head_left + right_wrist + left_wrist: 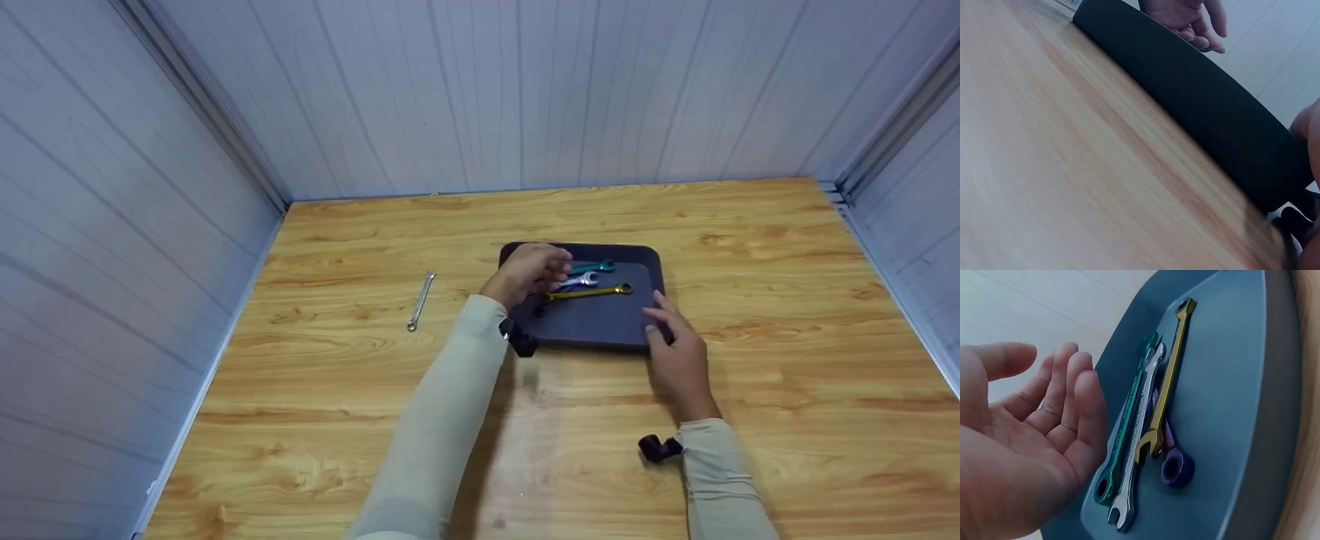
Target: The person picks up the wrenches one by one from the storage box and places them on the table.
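My left hand (531, 271) hovers over the left part of a dark grey tray (592, 330), fingers loosely bent and nothing between them. Beneath and beside it in the tray lie a green wrench (1129, 422), a silver wrench (1139, 433), a gold wrench (1169, 377) and a purple wrench (1178, 467), bunched together. The gold one crosses over the purple one, which is partly hidden. At the tray's right side, my right hand (681, 361) holds the rim near the front corner; part of its grip is hidden. Another silver wrench (421, 301) lies on the table, left of the tray.
The wooden table (315, 420) meets a pale panelled wall (480, 97) at the back, with further panels at left and right. Small black devices (517, 337) are worn on both wrists over light sleeves.
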`<state>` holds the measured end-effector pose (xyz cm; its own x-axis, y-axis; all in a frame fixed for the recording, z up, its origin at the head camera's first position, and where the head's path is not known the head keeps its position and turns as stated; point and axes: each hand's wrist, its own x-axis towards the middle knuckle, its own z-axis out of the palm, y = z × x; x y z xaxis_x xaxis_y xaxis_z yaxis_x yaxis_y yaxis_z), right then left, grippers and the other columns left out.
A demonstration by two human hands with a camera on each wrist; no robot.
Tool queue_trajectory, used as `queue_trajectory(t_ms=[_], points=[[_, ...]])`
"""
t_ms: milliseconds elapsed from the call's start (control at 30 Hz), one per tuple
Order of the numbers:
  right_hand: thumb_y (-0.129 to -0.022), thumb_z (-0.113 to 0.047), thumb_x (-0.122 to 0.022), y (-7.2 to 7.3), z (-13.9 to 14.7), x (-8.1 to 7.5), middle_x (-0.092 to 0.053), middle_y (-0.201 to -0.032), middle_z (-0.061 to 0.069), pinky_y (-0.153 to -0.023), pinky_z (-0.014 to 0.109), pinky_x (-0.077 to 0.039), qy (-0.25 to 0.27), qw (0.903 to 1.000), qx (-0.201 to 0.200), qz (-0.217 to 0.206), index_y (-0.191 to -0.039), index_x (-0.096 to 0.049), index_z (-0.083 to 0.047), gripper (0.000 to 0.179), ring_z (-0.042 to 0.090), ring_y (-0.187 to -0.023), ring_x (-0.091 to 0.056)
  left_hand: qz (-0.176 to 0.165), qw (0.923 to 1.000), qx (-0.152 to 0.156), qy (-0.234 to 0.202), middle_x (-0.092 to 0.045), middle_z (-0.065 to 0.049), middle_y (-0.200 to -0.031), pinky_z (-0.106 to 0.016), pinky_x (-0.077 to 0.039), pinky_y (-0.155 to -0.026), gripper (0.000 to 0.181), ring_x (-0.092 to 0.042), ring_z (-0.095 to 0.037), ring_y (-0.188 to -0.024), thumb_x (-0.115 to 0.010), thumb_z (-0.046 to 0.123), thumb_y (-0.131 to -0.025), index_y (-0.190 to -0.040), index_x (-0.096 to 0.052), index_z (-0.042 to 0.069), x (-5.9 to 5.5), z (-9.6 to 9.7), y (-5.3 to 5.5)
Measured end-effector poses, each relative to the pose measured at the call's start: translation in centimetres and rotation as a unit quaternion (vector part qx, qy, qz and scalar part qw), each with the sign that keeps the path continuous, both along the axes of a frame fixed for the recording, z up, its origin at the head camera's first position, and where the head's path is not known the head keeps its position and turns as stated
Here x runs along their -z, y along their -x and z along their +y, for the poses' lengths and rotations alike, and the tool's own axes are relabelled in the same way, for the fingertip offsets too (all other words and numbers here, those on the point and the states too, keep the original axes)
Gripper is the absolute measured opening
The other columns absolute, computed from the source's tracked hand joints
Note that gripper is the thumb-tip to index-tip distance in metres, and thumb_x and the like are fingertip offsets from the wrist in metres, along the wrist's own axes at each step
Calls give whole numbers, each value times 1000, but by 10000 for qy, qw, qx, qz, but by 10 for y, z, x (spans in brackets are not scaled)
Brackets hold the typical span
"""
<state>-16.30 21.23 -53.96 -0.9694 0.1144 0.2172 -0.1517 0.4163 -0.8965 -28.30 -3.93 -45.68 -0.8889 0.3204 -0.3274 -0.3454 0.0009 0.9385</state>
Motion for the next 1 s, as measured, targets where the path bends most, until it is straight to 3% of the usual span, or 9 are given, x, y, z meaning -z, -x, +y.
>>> queue_trajectory(t_ms=[200,467,600,733,1000], points=[[-103,-8,-53,1,-1,-1,-43,-154,-8,-116,43,-29,-33,10000,55,-3,-131,-64,-6,30,16,-144,-34,-49,9997,200,138,-69,-6,-91,-38,-56,-81,35,-63,-18,-77,-64,19,-98,-124,-64,-6,1,9,7],[-103,-10,-53,1,-1,0,-43,-154,-10,-116,43,-28,33,10000,71,-49,-131,-64,-7,30,14,-144,-32,63,9989,367,299,-69,-12,-92,-42,-54,-83,29,-63,-20,-75,-64,14,-98,-117,-65,-8,6,19,14],[-103,-9,-53,0,-1,0,-43,-153,-11,-115,42,-29,50,10000,77,-26,-130,-65,-7,30,14,-144,-33,274,9973,453,499,-66,-12,-83,-40,-53,-75,17,-60,-21,-72,-64,10,-97,-97,-67,-7,9,21,16],[-103,-8,-53,0,-2,0,-44,-153,-9,-115,42,-29,27,10000,76,31,-130,-65,-6,30,14,-144,-34,402,9957,522,645,-65,-14,-81,-36,-48,-66,19,-58,-22,-70,-64,11,-97,-81,-64,0,11,23,16],[-104,-10,-53,0,-1,0,-44,-153,-9,-115,43,-29,28,10000,68,0,-131,-65,-6,30,14,-144,-33,403,9925,509,1040,-64,-13,-79,-33,-41,-57,16,-55,-20,-64,-67,11,-94,-86,-69,-3,13,27,16]])
